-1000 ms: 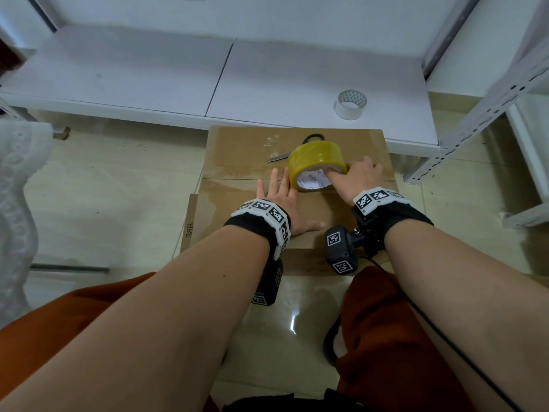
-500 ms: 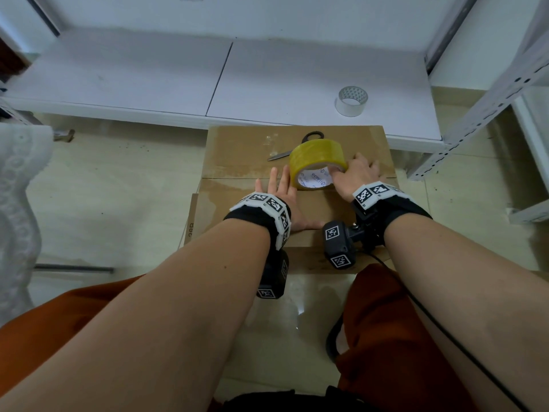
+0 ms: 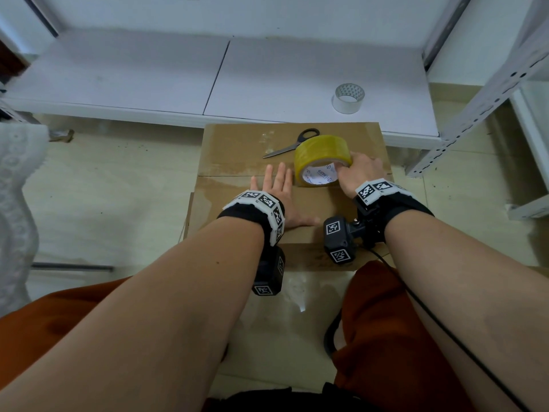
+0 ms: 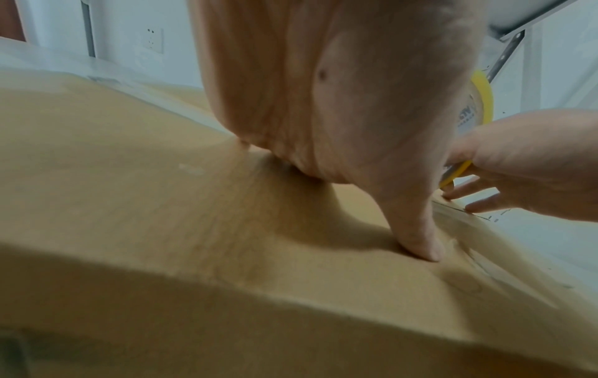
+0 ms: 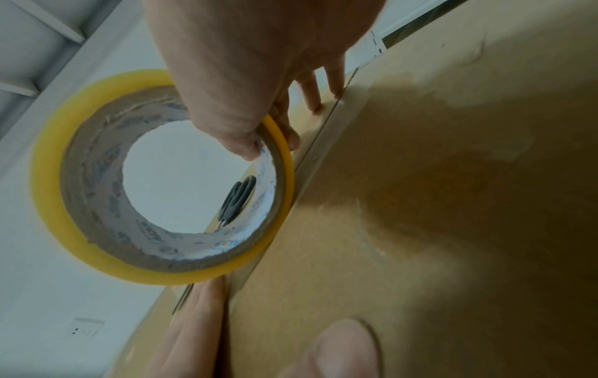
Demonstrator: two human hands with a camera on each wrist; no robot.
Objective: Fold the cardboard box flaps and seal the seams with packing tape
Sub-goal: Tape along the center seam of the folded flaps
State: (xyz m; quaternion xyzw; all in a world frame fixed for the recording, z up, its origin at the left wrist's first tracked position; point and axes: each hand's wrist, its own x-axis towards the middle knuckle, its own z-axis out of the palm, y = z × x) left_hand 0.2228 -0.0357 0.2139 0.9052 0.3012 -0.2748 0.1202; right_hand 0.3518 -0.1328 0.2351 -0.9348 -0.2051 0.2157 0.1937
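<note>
A brown cardboard box (image 3: pixel 234 150) sits on the floor with its top flaps folded flat, meeting at a seam (image 3: pixel 231 176). A yellow packing tape roll (image 3: pixel 322 160) stands on edge on that seam. My right hand (image 3: pixel 355 171) grips the roll (image 5: pixel 162 179), thumb inside the core and fingers over the outer rim. My left hand (image 3: pixel 277 188) lies flat on the near flap just left of the roll, fingers straight and pressing down by the seam. In the left wrist view its thumb (image 4: pixel 417 230) is spread on the cardboard (image 4: pixel 162 204).
Black-handled scissors (image 3: pixel 292 142) lie on the far flap behind the roll. A smaller clear tape roll (image 3: pixel 348 98) sits on the white platform (image 3: pixel 148 72) beyond the box. A grey metal shelf frame (image 3: pixel 475 96) stands at right. White lace fabric (image 3: pixel 15 203) hangs at left.
My right hand has slid the yellow roll a little to the right along the seam, uncovering more of the scissors. My left hand stays flat on the near flap.
</note>
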